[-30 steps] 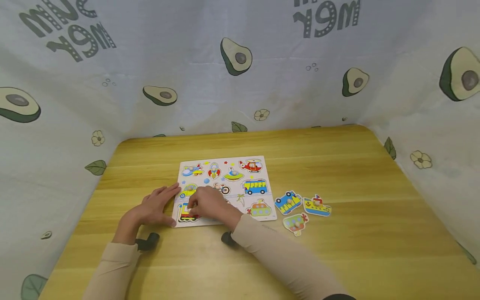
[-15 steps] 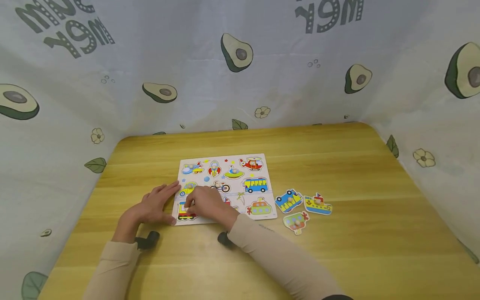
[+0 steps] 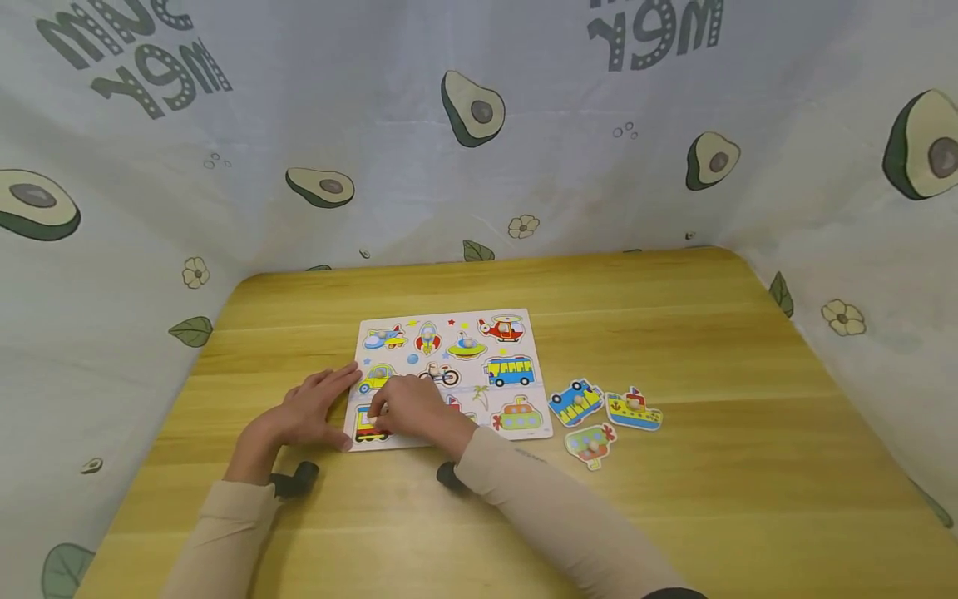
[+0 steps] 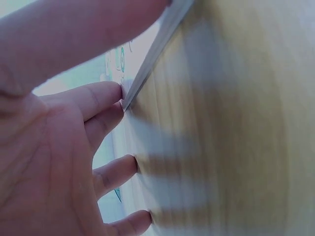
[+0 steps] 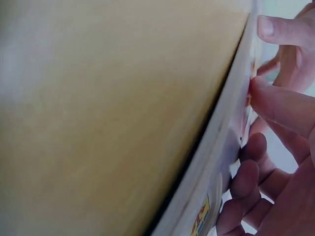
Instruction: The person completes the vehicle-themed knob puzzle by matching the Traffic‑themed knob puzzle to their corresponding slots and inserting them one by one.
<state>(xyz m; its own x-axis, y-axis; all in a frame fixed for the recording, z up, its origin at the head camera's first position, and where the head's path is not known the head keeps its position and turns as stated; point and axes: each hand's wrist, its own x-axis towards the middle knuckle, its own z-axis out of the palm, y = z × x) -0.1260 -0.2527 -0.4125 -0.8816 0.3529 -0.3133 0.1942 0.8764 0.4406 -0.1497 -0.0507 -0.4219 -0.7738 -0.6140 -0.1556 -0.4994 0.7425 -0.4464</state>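
The white peg puzzle board (image 3: 485, 433) of printed vehicles lies flat on the wooden table. My right hand (image 3: 419, 409) bends over its near left part, with thumb and fingertips pinching at the train piece (image 3: 367, 428), which sits over the lower-left corner of the board. Part of the train is covered by the fingers. My left hand (image 3: 310, 409) has its fingers spread along the board's left side. In the left wrist view, thumb and fingertips (image 4: 115, 92) reach the board edge, while other fingertips rest on the table.
Right of the board lie three loose knobbed pieces: an upside-down bus (image 3: 576, 403), a boat (image 3: 634, 409) and a submarine (image 3: 591, 444). Plane (image 3: 385, 337), rocket (image 3: 427, 339), flying saucer (image 3: 466, 345) and helicopter (image 3: 502, 329) line the board's far row. A patterned curtain (image 3: 389, 133) surrounds the table.
My right hand has shifted slightly left, and the train piece, askew with blue print showing beside it, now lines up at its place. The left hand stays put.
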